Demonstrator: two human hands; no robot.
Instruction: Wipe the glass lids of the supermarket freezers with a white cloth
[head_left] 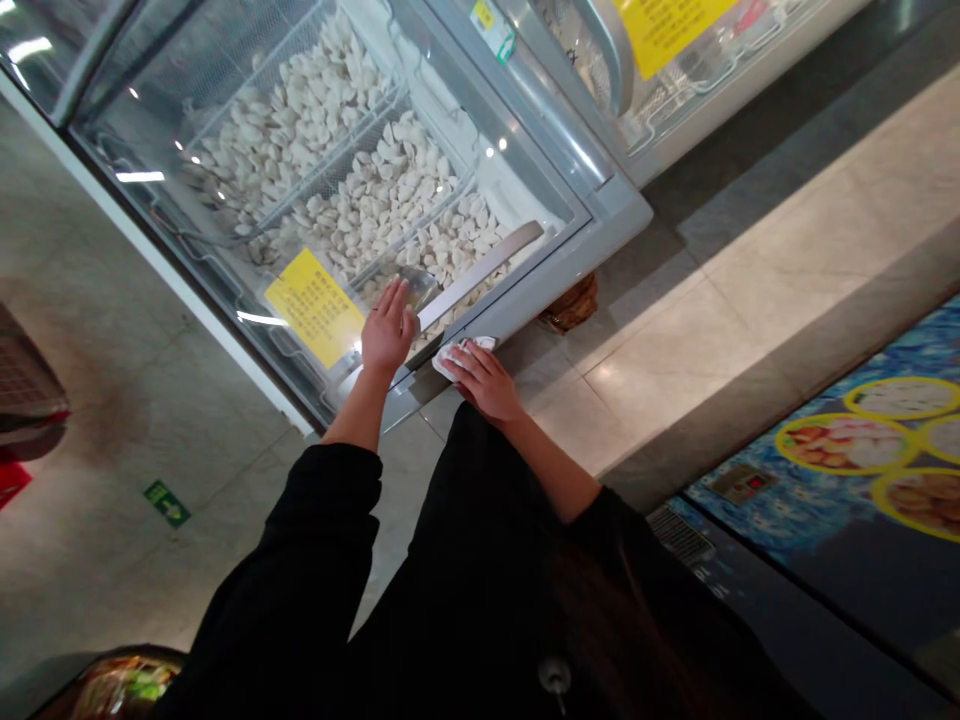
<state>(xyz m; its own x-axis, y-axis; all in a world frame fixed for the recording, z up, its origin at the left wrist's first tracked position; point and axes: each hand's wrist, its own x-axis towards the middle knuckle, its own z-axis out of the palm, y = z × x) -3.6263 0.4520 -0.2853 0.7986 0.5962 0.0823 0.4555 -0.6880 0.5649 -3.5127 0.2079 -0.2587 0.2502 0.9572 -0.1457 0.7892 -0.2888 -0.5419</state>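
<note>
My left hand (pixel 388 325) rests on the sloping glass lid (pixel 517 120) of a chest freezer, beside its curved grey handle (pixel 480 275). Its fingers are stretched out, with nothing seen in them. A crumpled white cloth (pixel 484 343) lies under the fingers of my right hand (pixel 486 380), which presses it against the freezer's grey front edge (pixel 555 270). Beneath the glass, wire baskets hold many pale dumplings (pixel 390 185). Near my left fingertips a metal scoop (pixel 418 287) shows through the lid. Left of that hand a yellow notice (pixel 315 308) is stuck to the glass.
Another freezer (pixel 675 140) with a yellow sign adjoins at the upper right. A dark cabinet (pixel 825 520) with food pictures stands at the lower right. A brown object (pixel 571 303) sits on the floor by the freezer. A green arrow sign (pixel 166 504) marks the tiled floor.
</note>
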